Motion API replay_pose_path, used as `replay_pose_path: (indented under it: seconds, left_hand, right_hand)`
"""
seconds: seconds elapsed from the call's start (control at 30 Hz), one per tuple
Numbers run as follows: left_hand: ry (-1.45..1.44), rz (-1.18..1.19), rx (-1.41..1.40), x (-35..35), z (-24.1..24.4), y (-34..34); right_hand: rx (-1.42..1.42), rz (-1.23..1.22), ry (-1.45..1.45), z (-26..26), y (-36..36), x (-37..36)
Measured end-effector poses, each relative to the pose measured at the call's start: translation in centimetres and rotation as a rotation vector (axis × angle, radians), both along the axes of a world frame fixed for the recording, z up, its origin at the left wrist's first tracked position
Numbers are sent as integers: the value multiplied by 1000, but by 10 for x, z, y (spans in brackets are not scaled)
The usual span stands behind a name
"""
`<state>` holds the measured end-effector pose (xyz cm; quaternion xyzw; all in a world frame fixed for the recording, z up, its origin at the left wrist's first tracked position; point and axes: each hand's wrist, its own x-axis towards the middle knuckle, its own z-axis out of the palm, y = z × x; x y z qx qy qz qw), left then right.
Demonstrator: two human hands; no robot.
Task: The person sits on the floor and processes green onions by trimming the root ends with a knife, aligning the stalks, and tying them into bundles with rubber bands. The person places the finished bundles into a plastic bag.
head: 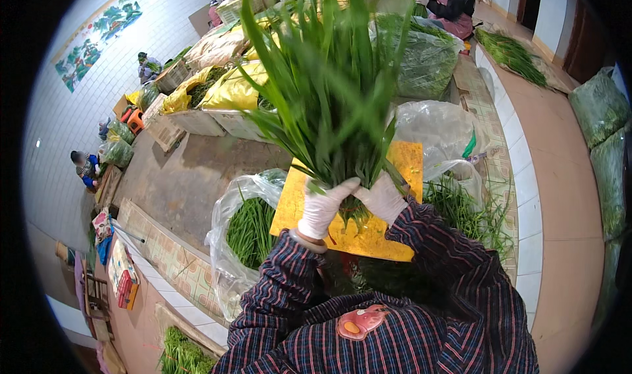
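Observation:
Both my hands wear white gloves and grip one large bunch of long green leafy stalks (340, 122) near its base. My left hand (323, 206) is wrapped round the left side, my right hand (382, 199) round the right side, with thumbs nearly meeting in front. The leaves fan upward, some blurred, and the cut ends point down towards me. Beneath the bunch lies a worn yellow board (291, 201). A short red strip (332, 240) shows near the board's front edge. Where the fingers close behind the stalks is hidden.
Clear plastic bags of greens stand left (251, 231) and right (452, 196) of the board. White crates (237, 127) with yellow sacks (237, 88) are ahead. A tiled ledge (523, 196) curves along the right. Several people sit farther off, one (452, 4) at top right.

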<state>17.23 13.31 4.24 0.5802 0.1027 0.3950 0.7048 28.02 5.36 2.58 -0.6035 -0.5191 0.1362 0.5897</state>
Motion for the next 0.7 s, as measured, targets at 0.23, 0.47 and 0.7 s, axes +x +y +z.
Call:
replay_pose_path:
  seconds: [0.23, 0.47, 0.7]
  left_hand:
    - [42, 85, -53, 2, -18, -8]
    - [-31, 211, -142, 0, 16, -4]
    - [193, -89, -421, 20, 51, 54]
  right_hand:
    - [-171, 17, 1, -26, -7, 1]
    - [-254, 41, -80, 18, 16, 5]
    - [-515, 172, 356, 22, 55, 35]
